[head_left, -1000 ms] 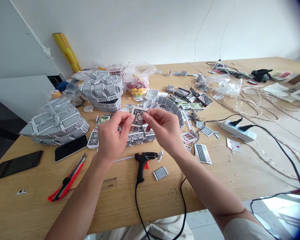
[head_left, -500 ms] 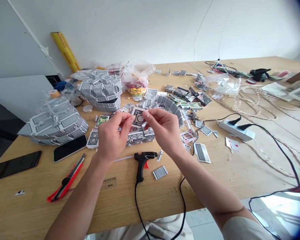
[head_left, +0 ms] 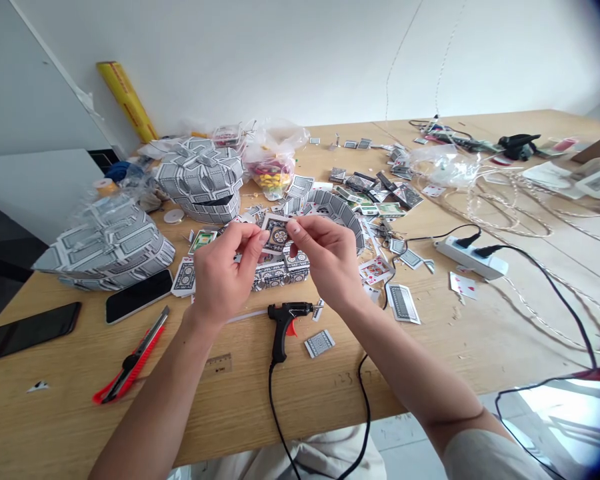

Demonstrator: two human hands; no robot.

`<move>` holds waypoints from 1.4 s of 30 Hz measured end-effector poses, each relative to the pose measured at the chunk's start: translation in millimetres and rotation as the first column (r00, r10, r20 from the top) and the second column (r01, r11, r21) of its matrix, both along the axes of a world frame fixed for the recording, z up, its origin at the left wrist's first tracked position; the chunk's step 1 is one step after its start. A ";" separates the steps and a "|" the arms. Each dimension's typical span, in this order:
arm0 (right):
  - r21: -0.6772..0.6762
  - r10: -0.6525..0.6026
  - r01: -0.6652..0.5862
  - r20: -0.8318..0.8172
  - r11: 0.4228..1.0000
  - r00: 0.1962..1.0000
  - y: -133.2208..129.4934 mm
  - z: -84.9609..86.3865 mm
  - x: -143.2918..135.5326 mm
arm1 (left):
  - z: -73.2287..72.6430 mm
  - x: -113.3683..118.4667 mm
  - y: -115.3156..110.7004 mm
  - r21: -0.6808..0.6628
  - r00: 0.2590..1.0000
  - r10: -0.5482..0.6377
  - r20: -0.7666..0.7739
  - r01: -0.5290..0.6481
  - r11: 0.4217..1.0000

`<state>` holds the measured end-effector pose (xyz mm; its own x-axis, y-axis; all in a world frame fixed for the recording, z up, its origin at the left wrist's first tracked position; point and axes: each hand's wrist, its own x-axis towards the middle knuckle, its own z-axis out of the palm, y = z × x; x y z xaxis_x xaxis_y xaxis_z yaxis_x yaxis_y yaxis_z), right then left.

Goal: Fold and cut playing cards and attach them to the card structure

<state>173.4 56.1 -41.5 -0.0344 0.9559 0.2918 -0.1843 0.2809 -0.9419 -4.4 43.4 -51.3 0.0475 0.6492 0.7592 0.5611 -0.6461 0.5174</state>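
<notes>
A dark patterned playing card (head_left: 276,236) is held up between my two hands. My left hand (head_left: 229,270) pinches its left edge with thumb and forefinger. On the other side, my right hand (head_left: 329,259) grips the card near its upper right corner. Behind and below the card is a box-like piece built from cards (head_left: 280,272), partly hidden by my hands. A ring-shaped wall of grey cards (head_left: 347,215) rises behind my right hand. Nearer to me a black glue gun (head_left: 282,332) lies on its side, with a small grey card piece (head_left: 320,343) beside it.
A red utility knife (head_left: 133,363), two phones (head_left: 139,297) and a card-covered model (head_left: 110,247) lie to the left. Another card model (head_left: 200,177) stands behind. To the right are a white power strip (head_left: 473,258), cables and loose cards. The glue gun's cord hangs over the front edge.
The whole view has shifted very slightly. Both hands keep their hold on the card in nearly the same pose.
</notes>
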 end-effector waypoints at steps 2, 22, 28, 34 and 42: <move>0.002 0.009 -0.009 -0.031 1.000 0.999 1.3 -1.8 -0.6 | -0.4 -0.2 -0.1 -0.003 1.000 0.003 0.007 -0.003 1.000; -0.034 0.169 -0.168 0.026 0.985 0.985 2.6 -0.8 -1.6 | -4.2 1.0 0.3 -0.033 0.996 0.065 0.053 -0.063 0.997; -0.080 0.152 -0.146 0.077 0.986 0.985 1.8 -3.6 -3.4 | -6.8 0.8 1.9 -0.101 0.992 0.033 0.122 -0.021 0.995; -0.103 0.143 -0.138 0.046 0.985 0.989 0.7 -4.6 -3.7 | -9.7 4.0 1.8 -0.093 0.988 0.028 0.152 -0.014 0.996; -0.066 0.213 -0.208 0.093 0.976 0.973 4.7 -1.4 3.3 | -7.6 4.4 2.0 -0.067 0.991 0.039 0.130 -0.031 0.997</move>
